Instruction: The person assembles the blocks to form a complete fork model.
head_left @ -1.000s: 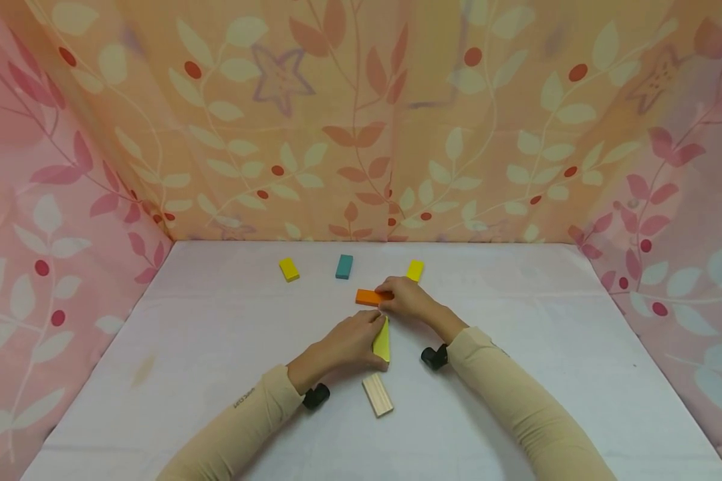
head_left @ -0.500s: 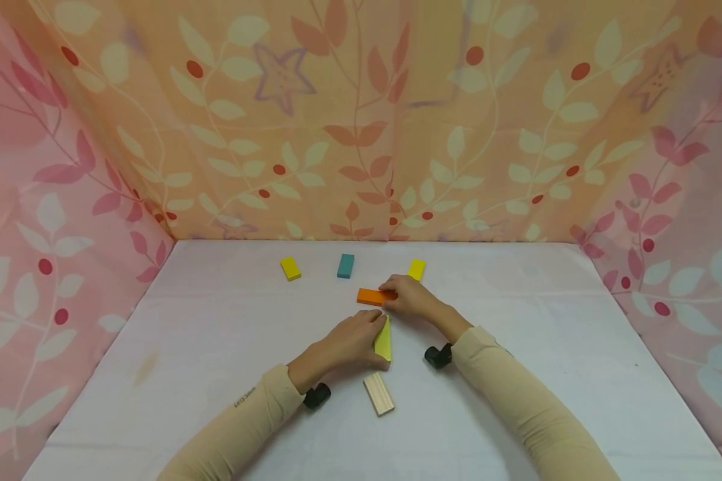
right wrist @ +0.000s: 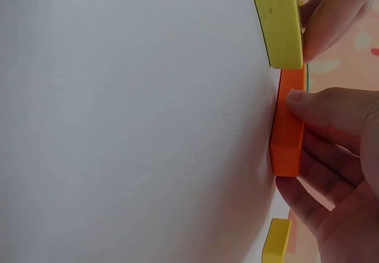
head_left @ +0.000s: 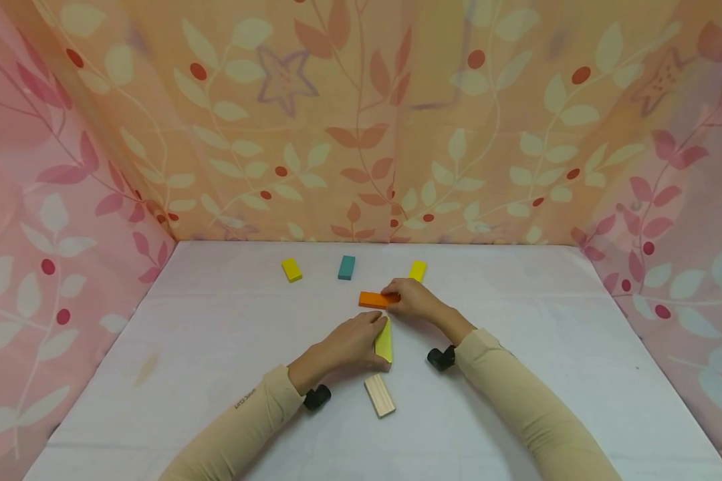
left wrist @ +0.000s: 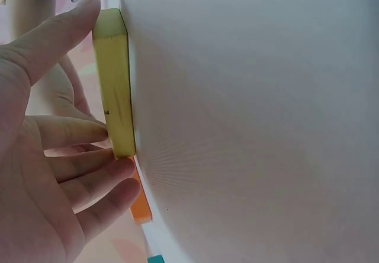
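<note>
My left hand (head_left: 351,337) holds a yellow-green block (head_left: 384,344) lengthwise, thumb at its near end and fingertips by its far end. Just beyond lies an orange block (head_left: 373,300). Its right part is gripped by my right hand (head_left: 418,302), with the thumb (right wrist: 302,100) on the near side and a finger at the end, as the right wrist view shows. In that view the far tip of the yellow-green block (right wrist: 281,26) overlaps the orange block (right wrist: 288,132). A plain wooden block (head_left: 380,395) lies close to my left thumb, on the near side.
Along the back of the white-covered table (head_left: 216,374) lie a yellow block (head_left: 291,270), a teal block (head_left: 346,267) and a second yellow block (head_left: 418,270), partly behind my right hand. Patterned cloth (head_left: 361,120) walls the table at the back and sides.
</note>
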`<state>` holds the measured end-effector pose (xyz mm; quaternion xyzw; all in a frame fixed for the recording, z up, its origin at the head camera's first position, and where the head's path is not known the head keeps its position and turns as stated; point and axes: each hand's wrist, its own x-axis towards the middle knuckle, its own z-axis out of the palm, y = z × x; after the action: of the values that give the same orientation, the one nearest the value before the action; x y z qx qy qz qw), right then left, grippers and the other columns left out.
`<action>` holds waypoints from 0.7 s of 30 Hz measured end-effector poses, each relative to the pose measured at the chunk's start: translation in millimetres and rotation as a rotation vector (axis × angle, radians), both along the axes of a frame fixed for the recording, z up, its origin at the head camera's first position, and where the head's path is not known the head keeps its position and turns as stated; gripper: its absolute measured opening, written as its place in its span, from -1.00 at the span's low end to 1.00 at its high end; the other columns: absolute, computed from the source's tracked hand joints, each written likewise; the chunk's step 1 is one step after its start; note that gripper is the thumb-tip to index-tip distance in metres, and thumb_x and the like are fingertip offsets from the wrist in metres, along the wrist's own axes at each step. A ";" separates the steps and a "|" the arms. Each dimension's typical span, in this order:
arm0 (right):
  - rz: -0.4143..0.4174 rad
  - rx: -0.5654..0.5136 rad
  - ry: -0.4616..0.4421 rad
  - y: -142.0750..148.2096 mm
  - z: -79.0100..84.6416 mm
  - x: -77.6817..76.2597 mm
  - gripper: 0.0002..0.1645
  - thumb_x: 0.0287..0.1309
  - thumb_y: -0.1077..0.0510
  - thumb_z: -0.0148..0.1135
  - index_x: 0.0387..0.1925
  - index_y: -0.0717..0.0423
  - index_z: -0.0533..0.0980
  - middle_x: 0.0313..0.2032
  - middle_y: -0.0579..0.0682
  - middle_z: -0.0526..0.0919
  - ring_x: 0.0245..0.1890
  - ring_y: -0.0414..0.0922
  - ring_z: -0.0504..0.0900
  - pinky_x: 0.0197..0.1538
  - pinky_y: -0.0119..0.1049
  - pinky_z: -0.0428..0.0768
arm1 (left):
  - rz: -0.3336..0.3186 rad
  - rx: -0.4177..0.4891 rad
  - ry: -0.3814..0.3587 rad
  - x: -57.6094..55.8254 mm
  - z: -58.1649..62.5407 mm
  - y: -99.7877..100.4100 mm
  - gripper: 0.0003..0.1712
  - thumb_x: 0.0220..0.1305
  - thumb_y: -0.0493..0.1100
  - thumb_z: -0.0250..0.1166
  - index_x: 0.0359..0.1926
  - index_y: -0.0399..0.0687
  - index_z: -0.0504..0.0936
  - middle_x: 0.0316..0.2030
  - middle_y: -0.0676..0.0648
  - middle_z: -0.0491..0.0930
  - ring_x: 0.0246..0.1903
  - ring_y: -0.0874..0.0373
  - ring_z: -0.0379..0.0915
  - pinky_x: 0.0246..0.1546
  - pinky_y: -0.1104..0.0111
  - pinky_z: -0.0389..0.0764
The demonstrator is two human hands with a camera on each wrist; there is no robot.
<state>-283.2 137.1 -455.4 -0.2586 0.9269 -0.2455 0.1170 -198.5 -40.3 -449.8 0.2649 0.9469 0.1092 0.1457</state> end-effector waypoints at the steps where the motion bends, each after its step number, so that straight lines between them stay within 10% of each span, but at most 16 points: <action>1: 0.001 -0.005 0.002 0.5 -0.1 0.5 -0.59 0.18 0.20 0.33 0.07 0.22 0.59 -0.03 0.07 0.67 -0.05 -0.06 0.59 0.20 -0.13 0.57 | 0.002 0.004 -0.001 -0.1 -0.5 -0.2 0.11 -0.05 0.33 0.46 0.43 -0.07 0.28 0.42 -0.11 0.26 0.36 0.01 0.26 0.35 0.13 0.38; 21: 0.048 -0.026 0.054 5.6 3.6 9.5 -0.61 0.15 0.22 0.36 0.03 0.22 0.62 -0.03 0.08 0.69 -0.02 -0.02 0.62 0.18 -0.12 0.59 | 0.028 0.018 0.035 8.0 0.8 -10.7 -0.08 0.08 0.25 0.41 0.36 -0.11 0.39 0.30 -0.13 0.42 0.28 0.00 0.36 0.29 0.16 0.46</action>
<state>-273.6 142.8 -451.7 -0.2887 0.9199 -0.2479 0.0945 -190.5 -51.0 -449.0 0.2549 0.9519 0.1153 0.1251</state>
